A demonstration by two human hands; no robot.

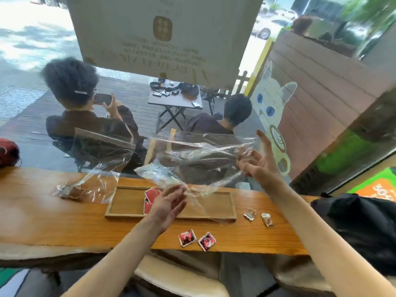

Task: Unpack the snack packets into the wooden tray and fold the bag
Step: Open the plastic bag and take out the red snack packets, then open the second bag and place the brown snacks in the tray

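I judge the risk is the clear plastic bag [192, 159] slipping or flapping and knocking packets about, since my right hand [260, 166] only pinches its right edge and my left hand [171, 203] hangs open just under its lower corner. The bag is raised above the wooden tray [128, 202], which holds red packets [151, 195]; two more red snack packets [196, 239] lie on the table [64, 224], nearer me.
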